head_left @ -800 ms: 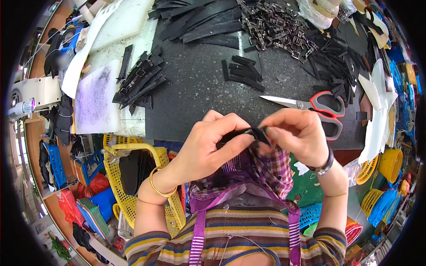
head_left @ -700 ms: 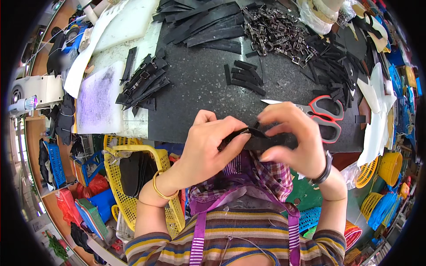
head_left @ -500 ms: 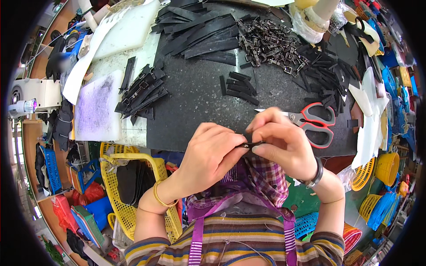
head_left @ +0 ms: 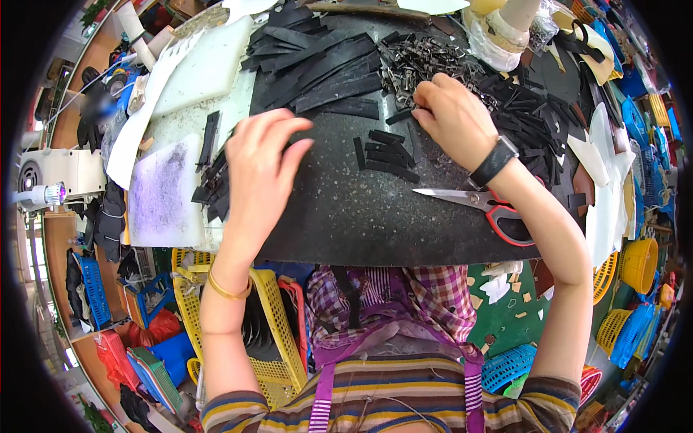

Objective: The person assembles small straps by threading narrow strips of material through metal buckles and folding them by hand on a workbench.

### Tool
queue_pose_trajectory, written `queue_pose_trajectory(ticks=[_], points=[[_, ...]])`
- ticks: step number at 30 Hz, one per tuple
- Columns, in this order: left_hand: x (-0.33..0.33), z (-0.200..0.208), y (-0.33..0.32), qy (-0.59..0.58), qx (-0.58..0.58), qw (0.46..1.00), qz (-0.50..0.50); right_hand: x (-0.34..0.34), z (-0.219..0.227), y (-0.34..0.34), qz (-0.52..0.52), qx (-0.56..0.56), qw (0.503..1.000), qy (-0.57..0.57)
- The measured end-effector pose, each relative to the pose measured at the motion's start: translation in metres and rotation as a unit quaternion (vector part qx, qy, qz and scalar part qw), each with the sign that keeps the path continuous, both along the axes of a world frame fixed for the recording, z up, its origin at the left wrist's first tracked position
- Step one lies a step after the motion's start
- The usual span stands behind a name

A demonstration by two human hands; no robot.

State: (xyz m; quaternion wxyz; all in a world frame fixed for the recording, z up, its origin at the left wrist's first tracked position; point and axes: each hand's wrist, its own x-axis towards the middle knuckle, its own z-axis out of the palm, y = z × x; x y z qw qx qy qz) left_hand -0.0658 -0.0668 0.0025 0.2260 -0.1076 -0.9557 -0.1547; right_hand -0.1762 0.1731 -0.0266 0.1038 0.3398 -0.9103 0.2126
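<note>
My left hand is open above the left side of the bench, fingers stretched and thumb apart, with nothing visible in it. It partly covers a bundle of black straps with buckles. My right hand reaches to the near edge of a heap of small dark metal buckles. Its fingers curl toward the thumb; whatever is between them is hidden. Just left of its fingertips lies a short black strip. Several more short strips lie in a small group nearer me. Red-and-black-handled scissors lie partly under my right forearm.
Long black strips are heaped at the back, and more short pieces at the right. A purple-stained white board lies at the left. Below the bench's front edge stands a yellow basket. White sheet scraps hang at the right.
My hands have parted from the small black piece they held together near the front edge. The left moved left and away from me to the buckled straps; the right moved out to the buckle heap.
</note>
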Motion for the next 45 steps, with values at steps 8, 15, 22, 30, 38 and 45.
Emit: queue_pose_trajectory(ticks=[8,15,22,30,38,45], points=[[-0.031,0.011,0.047,-0.259,0.341,0.89,-0.158,0.027,0.028,0.002,0.184,-0.163,0.968,-0.046],[0.022,0.014,0.032,-0.265,0.329,0.899,-0.119,0.047,0.027,-0.002,0.278,-0.147,0.935,-0.161],[0.067,-0.006,0.04,-0.296,0.543,0.782,-0.077,0.058,-0.002,0.008,0.119,-0.069,0.988,-0.07],[0.086,-0.023,0.05,-0.372,0.685,0.622,-0.074,0.055,-0.002,0.012,0.139,-0.089,0.986,-0.012],[0.064,-0.024,0.064,-0.366,0.765,0.527,-0.05,0.059,0.018,0.018,0.103,-0.019,0.99,0.093],[0.063,-0.031,0.071,-0.291,0.804,0.513,-0.078,0.099,0.043,0.011,0.152,-0.168,0.95,-0.214]])
